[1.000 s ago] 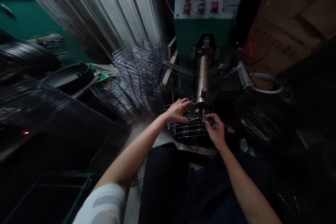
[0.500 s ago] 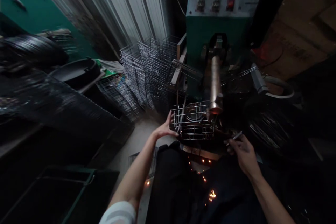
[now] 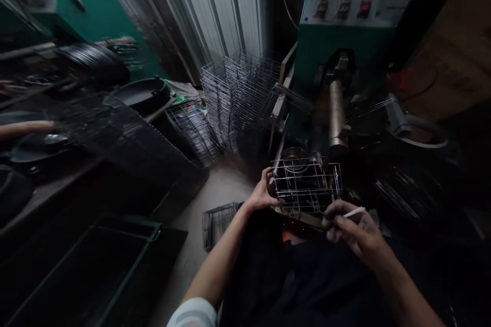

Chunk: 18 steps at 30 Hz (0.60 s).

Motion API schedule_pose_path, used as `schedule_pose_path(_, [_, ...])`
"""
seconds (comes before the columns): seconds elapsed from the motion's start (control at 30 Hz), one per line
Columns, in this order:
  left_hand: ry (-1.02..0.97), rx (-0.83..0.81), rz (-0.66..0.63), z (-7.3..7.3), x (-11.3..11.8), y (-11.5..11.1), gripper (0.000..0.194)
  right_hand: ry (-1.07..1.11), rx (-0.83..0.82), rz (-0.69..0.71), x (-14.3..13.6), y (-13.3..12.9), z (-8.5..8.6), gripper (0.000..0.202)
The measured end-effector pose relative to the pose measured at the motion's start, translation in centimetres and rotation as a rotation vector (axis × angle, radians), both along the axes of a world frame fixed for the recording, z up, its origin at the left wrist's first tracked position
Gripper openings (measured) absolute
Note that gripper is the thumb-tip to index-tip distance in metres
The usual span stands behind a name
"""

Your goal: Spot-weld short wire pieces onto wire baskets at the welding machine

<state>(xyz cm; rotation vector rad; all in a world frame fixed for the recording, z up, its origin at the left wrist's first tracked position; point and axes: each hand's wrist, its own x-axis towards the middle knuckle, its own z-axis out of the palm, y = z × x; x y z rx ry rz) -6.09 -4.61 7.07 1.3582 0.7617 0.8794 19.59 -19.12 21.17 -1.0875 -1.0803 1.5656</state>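
A small wire basket point(image 3: 307, 191) is in front of me, below the copper-coloured electrode arm point(image 3: 336, 112) of a spot-welding machine. My left hand point(image 3: 264, 191) grips its left end, thumb beneath and fingers up the side. Close to the basket's lower right corner is my right hand point(image 3: 351, 225), fingers bent, with a thin white stick like a cigarette point(image 3: 353, 212) between them. Whether its fingertips also touch the wire is too dark to tell. Behind the basket wires a round metal part point(image 3: 295, 158) shows.
Nested wire baskets point(image 3: 238, 97) stand beyond my left hand. The green machine point(image 3: 341, 36) has a lit red lamp. At left are a wire coil point(image 3: 94, 61), a black pan point(image 3: 140, 94) and another person's forearm point(image 3: 26, 129). A wire piece point(image 3: 218, 222) lies on the floor.
My view has swung left. The basket has come down and away from the electrode arm in my left hand. My right hand has moved closer to it. The bright sparks have mostly gone.
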Motion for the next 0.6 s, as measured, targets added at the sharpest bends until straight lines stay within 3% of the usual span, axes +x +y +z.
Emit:
schedule_pose_path(0.07, [0.058,0.031,-0.006,0.2,0.8,-1.6,0.116,-0.113,0.06,0.122,0.1,-0.3,1.1,0.028])
schedule_pose_path(0.13, [0.149,0.121,-0.019,0.7,2.0,-2.5,0.119,-0.294,0.136,0.157,0.1,-0.2,1.4,0.023])
schedule_pose_path(0.3, [0.427,0.314,-0.086,3.2,5.9,-2.9,0.121,-0.754,0.451,0.03,0.7,0.7,0.2,0.021])
schedule_pose_path(0.4, [0.571,0.352,-0.105,4.5,8.2,-2.9,0.12,-0.84,0.534,-0.029,1.9,0.3,-0.1,0.019])
schedule_pose_path(0.5, [0.667,0.383,-0.13,4.9,9.5,-2.9,0.121,-0.936,0.643,-0.152,3.1,-0.9,-0.9,0.016])
schedule_pose_path(0.6, [0.737,0.41,-0.136,4.8,10.3,-3.0,0.119,-1.097,0.798,-0.188,3.5,-2.0,-3.1,0.019])
